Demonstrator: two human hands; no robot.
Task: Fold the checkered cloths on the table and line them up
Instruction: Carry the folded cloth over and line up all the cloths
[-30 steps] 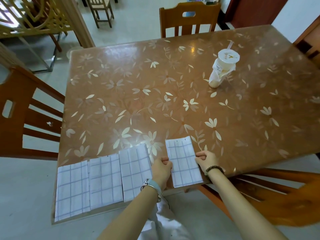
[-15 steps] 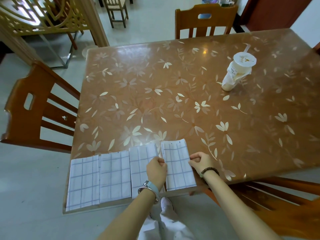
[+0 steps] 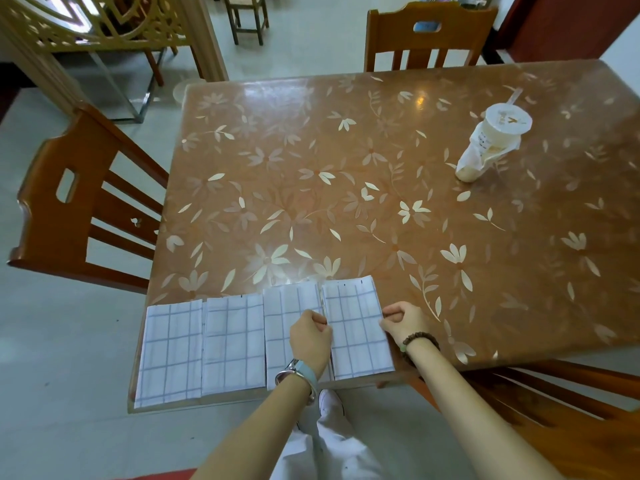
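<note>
Four folded checkered cloths line the near edge of the table (image 3: pixel 381 168).
Left hand (image 3: pixel 310 337) and right hand (image 3: pixel 403 322) pinch opposite edges of the rightmost cloth (image 3: pixel 355 327), just beside its neighbour (image 3: pixel 284 323).

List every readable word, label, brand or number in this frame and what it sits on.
None can be read.
Drink cup lid: a gold-coloured logo mark, too blurred to read.
Drink cup side: dark printed lines, too small to read.
Folded checkered cloths: small dark marks on the far edges, not legible as text.
</note>
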